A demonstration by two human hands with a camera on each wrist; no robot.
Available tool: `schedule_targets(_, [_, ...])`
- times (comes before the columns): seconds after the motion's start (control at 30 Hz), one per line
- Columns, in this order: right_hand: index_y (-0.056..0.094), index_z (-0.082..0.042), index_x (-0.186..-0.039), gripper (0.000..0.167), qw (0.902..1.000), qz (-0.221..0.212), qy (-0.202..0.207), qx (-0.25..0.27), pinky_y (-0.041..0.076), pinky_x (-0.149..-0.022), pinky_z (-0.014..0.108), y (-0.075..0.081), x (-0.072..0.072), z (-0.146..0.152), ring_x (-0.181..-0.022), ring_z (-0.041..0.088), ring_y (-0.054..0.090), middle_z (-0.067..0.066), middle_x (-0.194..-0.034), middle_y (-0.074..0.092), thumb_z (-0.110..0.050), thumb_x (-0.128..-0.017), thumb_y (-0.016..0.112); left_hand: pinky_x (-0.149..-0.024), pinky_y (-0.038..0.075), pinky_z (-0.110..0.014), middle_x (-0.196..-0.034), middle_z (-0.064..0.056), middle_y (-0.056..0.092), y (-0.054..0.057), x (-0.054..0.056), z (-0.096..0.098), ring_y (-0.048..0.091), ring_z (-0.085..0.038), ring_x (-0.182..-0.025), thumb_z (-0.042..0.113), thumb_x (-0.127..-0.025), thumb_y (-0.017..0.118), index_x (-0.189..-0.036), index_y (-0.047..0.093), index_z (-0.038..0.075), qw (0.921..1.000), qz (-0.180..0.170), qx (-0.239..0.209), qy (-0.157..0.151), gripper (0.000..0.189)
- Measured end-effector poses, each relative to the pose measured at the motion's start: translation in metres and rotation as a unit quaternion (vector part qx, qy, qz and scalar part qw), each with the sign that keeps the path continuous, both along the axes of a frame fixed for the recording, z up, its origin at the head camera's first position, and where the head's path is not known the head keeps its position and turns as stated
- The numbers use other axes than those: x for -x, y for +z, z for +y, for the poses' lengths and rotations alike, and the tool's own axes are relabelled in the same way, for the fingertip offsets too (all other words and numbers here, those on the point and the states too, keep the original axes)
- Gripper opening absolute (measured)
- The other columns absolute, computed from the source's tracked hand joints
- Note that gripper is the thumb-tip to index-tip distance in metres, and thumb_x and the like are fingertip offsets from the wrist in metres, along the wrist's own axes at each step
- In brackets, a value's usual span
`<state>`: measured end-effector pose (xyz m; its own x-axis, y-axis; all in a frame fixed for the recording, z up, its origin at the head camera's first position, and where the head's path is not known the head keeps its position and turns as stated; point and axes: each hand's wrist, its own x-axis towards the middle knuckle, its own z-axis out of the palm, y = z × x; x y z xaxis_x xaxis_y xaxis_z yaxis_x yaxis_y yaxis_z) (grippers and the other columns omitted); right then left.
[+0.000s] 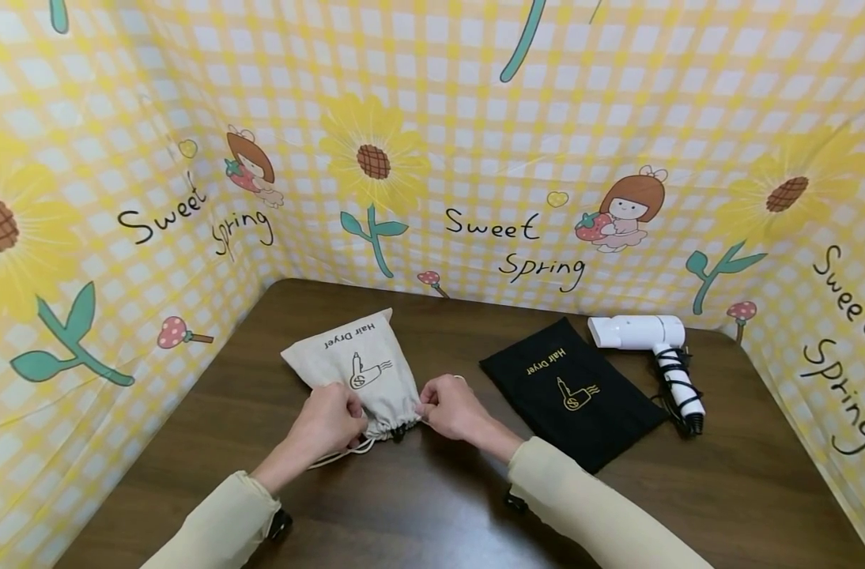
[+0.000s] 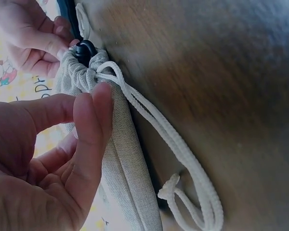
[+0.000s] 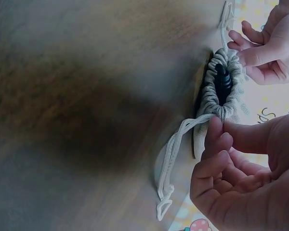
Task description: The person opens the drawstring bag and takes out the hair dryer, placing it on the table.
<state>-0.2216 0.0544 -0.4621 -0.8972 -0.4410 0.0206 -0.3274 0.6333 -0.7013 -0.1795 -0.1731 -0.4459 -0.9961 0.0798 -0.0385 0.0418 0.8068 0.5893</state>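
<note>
A beige drawstring bag point(image 1: 383, 356) printed "Hair Dryer" lies on the table, its gathered mouth towards me. My left hand point(image 1: 329, 415) is at the left corner of the mouth, thumb and fingertips drawn together at the cloth beside the white cord point(image 2: 166, 130). On the opposite corner my right hand point(image 1: 450, 407) pinches the gathered edge where another cord loop point(image 3: 171, 156) comes out. Between the hands, a black cord-end piece point(image 3: 223, 84) shows in the puckered opening. The rest of the bag's contents are hidden.
A black "Hair Dryer" bag point(image 1: 575, 395) lies flat to the right of my right hand. Beyond it rests a white hair dryer point(image 1: 639, 332), its black cable point(image 1: 678, 379) wrapped round the handle. Yellow checked cloth point(image 1: 475, 174) walls the brown table point(image 1: 432, 506) at the back and sides.
</note>
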Motion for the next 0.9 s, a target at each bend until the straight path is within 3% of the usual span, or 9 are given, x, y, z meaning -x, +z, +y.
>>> schedule_targets(0.37, [0.073, -0.007, -0.082, 0.014, 0.9997, -0.020, -0.014, 0.006, 0.049, -0.069, 0.031, 0.0012, 0.0017, 0.0045, -0.067, 0.011, 0.057, -0.005, -0.072, 0.064, -0.010, -0.095, 0.078, -0.049, 0.051, -0.030, -0.048, 0.004, 0.060, 0.0011, -0.0030, -0.0017, 0.059, -0.010, -0.040, 0.001, -0.084, 0.072, -0.061, 0.063, 0.012, 0.9998, -0.008, -0.012, 0.010, 0.027])
schedule_targets(0.5, [0.071, -0.008, -0.085, 0.013, 0.9995, -0.024, -0.018, 0.006, 0.050, -0.069, 0.032, 0.0028, 0.0005, 0.0046, -0.070, 0.012, 0.058, -0.003, -0.076, 0.065, -0.013, -0.093, 0.080, -0.053, 0.051, -0.030, -0.046, 0.004, 0.059, 0.0007, -0.0044, -0.0026, 0.058, -0.011, -0.038, 0.015, -0.091, 0.081, -0.061, 0.066, 0.013, 0.9999, -0.012, -0.004, 0.007, 0.033])
schedule_targets(0.63, [0.071, -0.007, -0.085, 0.014, 0.9997, -0.016, -0.017, 0.008, 0.051, -0.071, 0.032, 0.0039, 0.0000, 0.0042, -0.072, 0.012, 0.059, -0.003, -0.077, 0.065, -0.015, -0.091, 0.082, -0.050, 0.047, -0.030, -0.044, 0.003, 0.057, 0.0002, -0.0039, -0.0022, 0.057, -0.012, -0.037, 0.028, -0.092, 0.083, -0.056, 0.065, 0.012, 0.9996, -0.027, 0.011, -0.002, 0.044])
schedule_targets(0.9, [0.075, -0.008, -0.084, 0.011, 0.9999, -0.006, -0.014, 0.000, 0.053, -0.073, 0.032, 0.0021, 0.0016, 0.0014, -0.074, 0.010, 0.061, -0.005, -0.078, 0.067, -0.013, -0.092, 0.081, -0.045, 0.049, -0.030, -0.045, 0.000, 0.058, -0.0008, -0.0006, 0.0004, 0.058, -0.014, -0.037, 0.020, -0.088, 0.086, -0.057, 0.065, 0.009, 0.9993, -0.037, -0.004, 0.002, 0.039])
